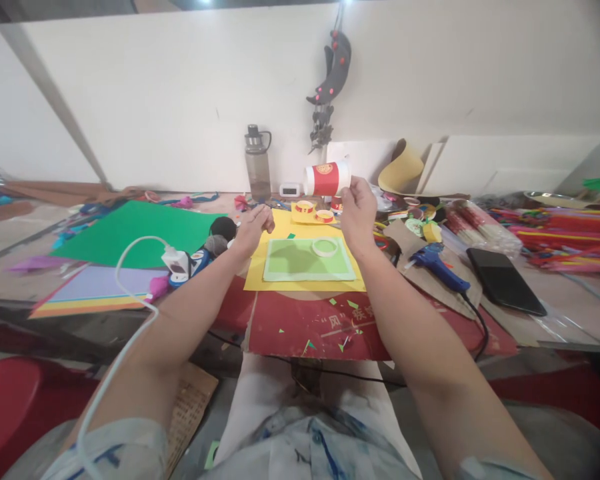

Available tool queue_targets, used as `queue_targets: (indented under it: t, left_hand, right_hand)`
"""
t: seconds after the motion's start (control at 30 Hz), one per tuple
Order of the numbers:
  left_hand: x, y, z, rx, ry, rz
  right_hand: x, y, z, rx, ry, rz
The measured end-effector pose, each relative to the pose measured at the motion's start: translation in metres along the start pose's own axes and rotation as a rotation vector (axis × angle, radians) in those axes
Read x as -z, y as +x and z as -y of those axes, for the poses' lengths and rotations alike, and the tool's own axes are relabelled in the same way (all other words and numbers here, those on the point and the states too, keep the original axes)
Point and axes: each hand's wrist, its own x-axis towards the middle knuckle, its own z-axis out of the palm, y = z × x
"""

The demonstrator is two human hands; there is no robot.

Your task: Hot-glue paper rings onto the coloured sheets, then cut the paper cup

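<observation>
A white paper cup with a red band (pixel 326 179) is held on its side in the air by my right hand (pixel 359 208), whose fingers pinch it at the right end. My left hand (pixel 256 225) hovers over the left edge of the yellow sheet (pixel 255 277); its fingers are curled together, and what they hold, if anything, is too small to make out. Below and between the hands lies a light green rectangle (pixel 300 261) with a pale ring (pixel 325 247) on it. Two red and yellow rings (pixel 305 207) (pixel 324 216) stand farther back.
A blue glue gun (pixel 443 270) and a black phone (pixel 505 280) lie at the right. A grey bottle (pixel 258 163) stands at the back. Green paper (pixel 140 233) and a white charger with cable (pixel 177 262) are at the left.
</observation>
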Motion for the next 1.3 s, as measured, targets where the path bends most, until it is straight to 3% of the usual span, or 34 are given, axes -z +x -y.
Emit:
queue_targets:
  t: [0.1,0.2,0.33,0.47,0.53,0.6,0.63,0.7,0.77,0.87,0.93,1.13,1.3]
  left_hand:
    - [0.0,-0.002,-0.002,0.017,0.044,-0.017]
    - [0.003,-0.006,-0.01,0.032,0.139,0.119]
    - [0.004,-0.011,-0.028,0.146,0.239,0.606]
    - [-0.011,-0.02,-0.055,0.358,0.064,1.106]
    - [-0.019,-0.025,-0.066,0.535,-0.057,1.265]
    - [-0.024,-0.028,-0.071,0.643,-0.151,1.298]
    - [-0.024,-0.028,-0.069,0.651,-0.182,1.289]
    - [-0.02,-0.025,-0.058,0.582,-0.196,1.126]
    - [-0.014,-0.021,-0.04,0.496,-0.181,0.829]
    - [-0.009,-0.015,-0.018,0.494,-0.328,0.362]
    - [-0.011,-0.014,-0.014,0.486,-0.406,0.18]
    - [-0.02,-0.018,-0.029,0.412,-0.52,0.009]
    - [-0.024,-0.02,-0.033,0.385,-0.537,-0.047]
  right_hand:
    - [0.0,0.0,0.0,-0.015,0.024,0.006]
    - [-0.004,0.001,-0.006,-0.022,0.027,0.031]
    - [-0.01,0.002,-0.013,-0.031,0.058,0.054]
    - [-0.014,0.001,-0.015,-0.069,0.051,0.093]
    - [-0.016,-0.001,-0.015,-0.071,0.076,0.105]
    - [-0.018,-0.004,-0.015,-0.063,0.138,0.096]
    - [-0.02,-0.005,-0.016,-0.059,0.177,0.087]
    - [-0.023,-0.008,-0.018,-0.057,0.245,0.075]
    - [-0.026,-0.012,-0.021,-0.069,0.252,0.087]
    - [-0.031,-0.018,-0.023,-0.068,0.238,0.125]
    - [-0.033,-0.024,-0.022,-0.031,0.265,0.153]
    - [-0.033,-0.043,-0.01,0.15,0.199,0.247]
    - [-0.03,-0.047,-0.007,0.304,0.121,0.183]
